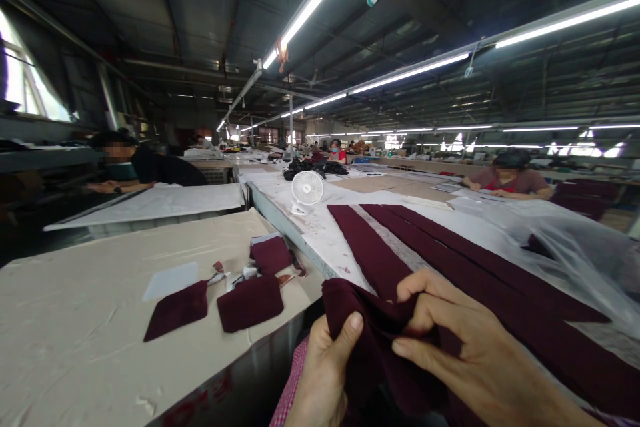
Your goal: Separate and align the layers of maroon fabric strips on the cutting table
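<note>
Garment workshop, I'd say — maroon fabric strips (367, 247) laid along a long table (325, 240) before me. Dark metal roof (200, 7), rows of tube lights (316, 3) running deep into the hall. 1 co-worker (167, 167) ahead left, a 2nd co-worker (533, 181) ahead right — both at tables.

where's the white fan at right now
Near the middle of the head view, the white fan stands by the left edge of the long table, in front of a black heap, left of the maroon strips.
</note>
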